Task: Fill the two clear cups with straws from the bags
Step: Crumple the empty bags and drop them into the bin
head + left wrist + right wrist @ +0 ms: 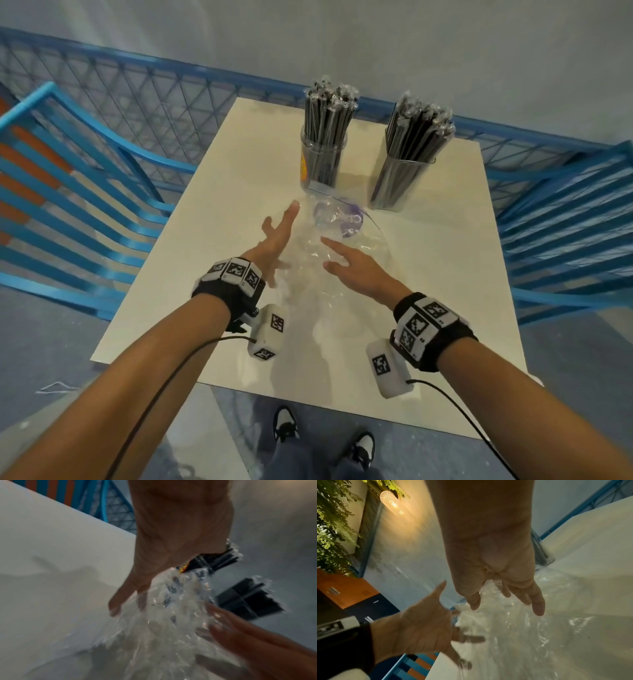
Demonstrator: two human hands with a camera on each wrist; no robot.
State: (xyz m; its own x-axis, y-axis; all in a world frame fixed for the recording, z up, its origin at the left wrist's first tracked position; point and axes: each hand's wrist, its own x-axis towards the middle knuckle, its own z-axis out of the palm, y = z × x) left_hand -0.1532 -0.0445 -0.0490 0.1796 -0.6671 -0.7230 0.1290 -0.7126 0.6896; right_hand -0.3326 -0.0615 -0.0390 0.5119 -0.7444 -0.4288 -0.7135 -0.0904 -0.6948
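At mid-frame we spread our left hand (274,236) and right hand (352,263), fingers straight and gripping nothing, over the crumpled clear bags (329,246) on the white table (445,274), while both straw-filled cups (322,161) (400,178) stand upright above them.

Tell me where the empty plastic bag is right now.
In the head view the clear plastic bag lies crumpled mid-table, just in front of the two straw-filled cups, between the open left hand and right hand.
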